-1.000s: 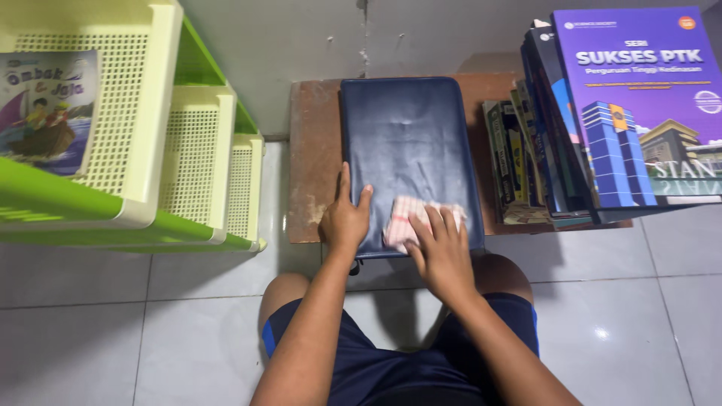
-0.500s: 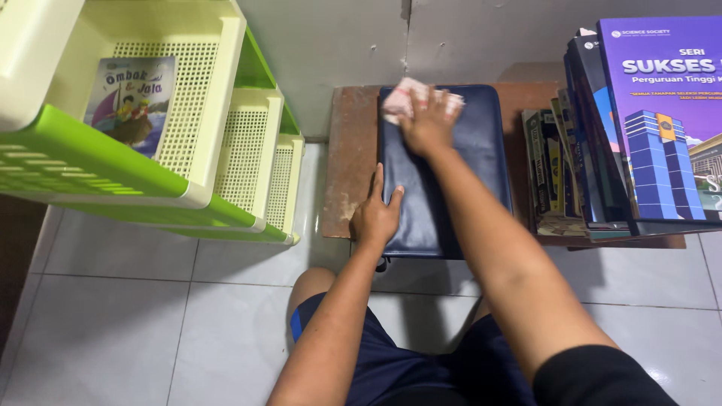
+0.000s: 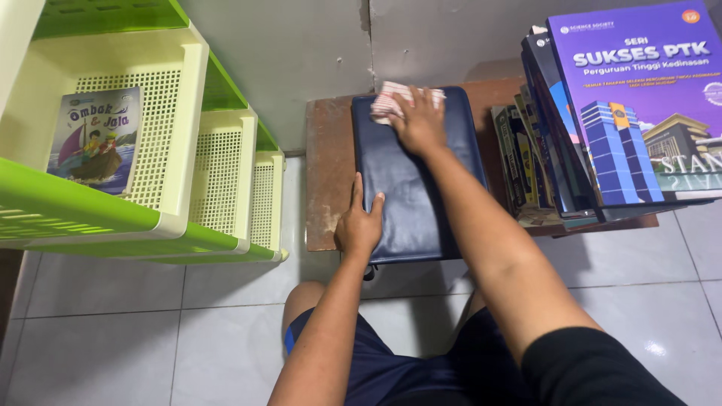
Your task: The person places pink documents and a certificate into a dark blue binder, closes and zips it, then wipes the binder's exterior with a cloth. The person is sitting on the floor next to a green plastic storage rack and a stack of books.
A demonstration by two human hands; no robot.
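We are looking down at a pale tiled floor (image 3: 113, 316) running up to a grey plaster wall (image 3: 301, 45). On the left a tiered plastic rack in lime green and cream (image 3: 188, 188) is standing, its perforated trays stepping down toward the floor, and a thin illustrated children's book with a sailing boat on the cover (image 3: 94, 139) is lying flat in its upper tray. On the right a tall stack of books (image 3: 594, 128) is resting on a low worn brown wooden board (image 3: 323, 173), with a large purple paperback showing a blue building (image 3: 639, 98) lying on top. Between rack and stack, on that same board, a dark navy leather-like padded folder (image 3: 414, 188) is lying flat, its far end close to the wall and its near end overhanging the board's edge toward our knees. Our right hand (image 3: 417, 120) is reaching out across the folder and pressing palm-down, fingers spread flat, on a small pink-and-white checked cloth (image 3: 391, 98) at the folder's far left corner; the cloth is bunched under the fingers rather than gripped in a fist. Our left hand (image 3: 359, 225) is lying open along the folder's near left edge, thumb on the cover and fingers on the side, steadying it without closing round it.
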